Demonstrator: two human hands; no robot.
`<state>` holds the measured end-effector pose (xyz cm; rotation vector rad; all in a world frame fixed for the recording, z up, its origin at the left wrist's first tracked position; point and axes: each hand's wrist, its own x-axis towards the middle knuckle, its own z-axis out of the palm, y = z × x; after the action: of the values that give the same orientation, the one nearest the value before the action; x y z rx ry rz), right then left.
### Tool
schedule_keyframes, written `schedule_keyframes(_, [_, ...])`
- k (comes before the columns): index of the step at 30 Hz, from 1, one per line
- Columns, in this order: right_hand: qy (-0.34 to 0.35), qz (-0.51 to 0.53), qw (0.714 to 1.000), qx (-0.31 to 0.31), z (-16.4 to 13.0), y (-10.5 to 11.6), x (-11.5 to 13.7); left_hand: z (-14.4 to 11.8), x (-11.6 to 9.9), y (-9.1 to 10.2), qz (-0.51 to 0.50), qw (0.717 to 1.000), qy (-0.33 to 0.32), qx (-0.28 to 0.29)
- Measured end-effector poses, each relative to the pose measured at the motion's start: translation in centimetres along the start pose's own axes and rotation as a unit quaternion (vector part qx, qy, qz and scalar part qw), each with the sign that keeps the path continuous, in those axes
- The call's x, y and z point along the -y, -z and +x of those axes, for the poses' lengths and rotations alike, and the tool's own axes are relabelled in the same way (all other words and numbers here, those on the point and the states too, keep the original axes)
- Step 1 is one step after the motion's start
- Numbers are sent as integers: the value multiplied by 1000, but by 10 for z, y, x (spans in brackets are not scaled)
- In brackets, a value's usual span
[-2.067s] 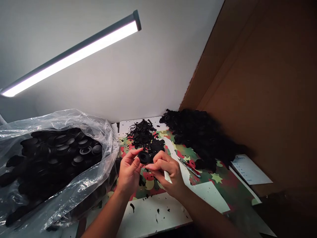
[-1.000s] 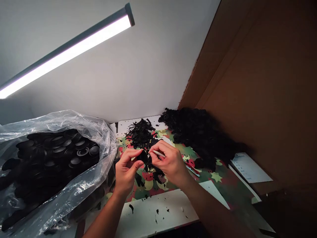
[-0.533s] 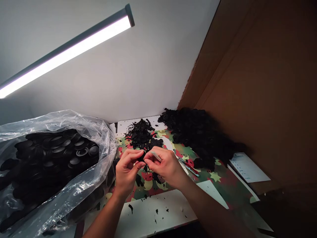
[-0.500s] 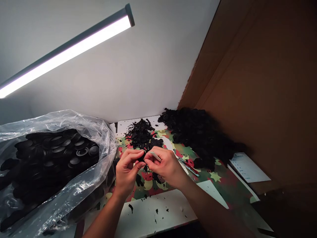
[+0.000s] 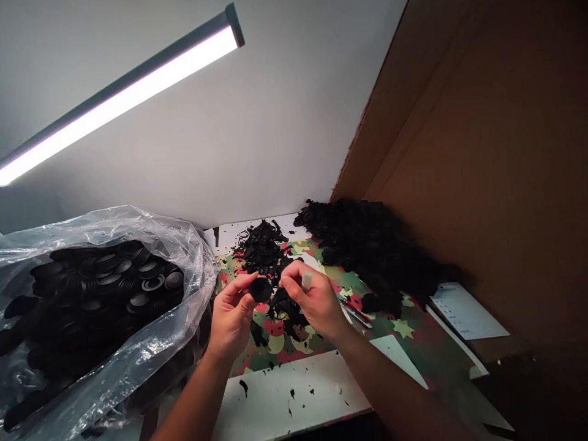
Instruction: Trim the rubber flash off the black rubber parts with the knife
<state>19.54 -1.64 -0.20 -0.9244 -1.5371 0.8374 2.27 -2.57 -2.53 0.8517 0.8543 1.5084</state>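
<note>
A round black rubber-looking part [image 5: 260, 290], cupped like a cap, is pinched at its left edge between the thumb and fingers of my left hand [image 5: 233, 315]. Just right of it, my right hand [image 5: 310, 300] is closed in a pinch, apart from the part. Whatever lies between its fingertips is too small to make out. A pale strip [image 5: 307, 281] shows at a finger of this hand; whether it is worn or held I cannot tell. Loose black scraps [image 5: 285, 309] lie beneath both hands on the patterned mat [image 5: 275, 352].
At left, a clear plastic bag [image 5: 202, 269] holds several black ribbed parts [image 5: 110, 278]. Black trimmings [image 5: 261, 242] are heaped behind my hands. A larger black pile [image 5: 367, 251] lies against the cardboard [image 5: 459, 184]. Red-handled tweezers or cutters [image 5: 361, 315] rest right of my right hand.
My hands have drawn apart, the right one moving right. The black part now shows its round face in my left hand; before, the fingers mostly covered it.
</note>
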Motion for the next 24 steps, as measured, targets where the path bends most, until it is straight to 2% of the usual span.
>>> schedule_keyframes(2, [25, 37, 999, -1, -5, -2, 1, -1, -1, -2, -12, 1000, 16, -12])
schedule_keyframes(6, [64, 74, 987, 124, -13, -3, -5, 0, -3, -3, -21, 999, 36, -32])
schedule_keyframes(8, [67, 60, 991, 99, -14, 1, -12, 2, -4, -2, -26, 998, 41, -41])
schedule_keyframes(11, [11, 10, 1000, -22, -11, 5, -17, 3, -6, -3, -30, 998, 39, -46])
schedule_keyframes(12, [3, -6, 999, -38, -10, 6, -17, 3, -6, -4, -31, 998, 38, -44])
schedule_keyframes(17, [71, -13, 997, 6, -9, -6, -8, 0, -5, -7, -31, 998, 53, -20])
schedule_keyframes(24, [103, -31, 993, 41, -12, -17, -5, -2, 4, -4, 3, 999, 44, -2])
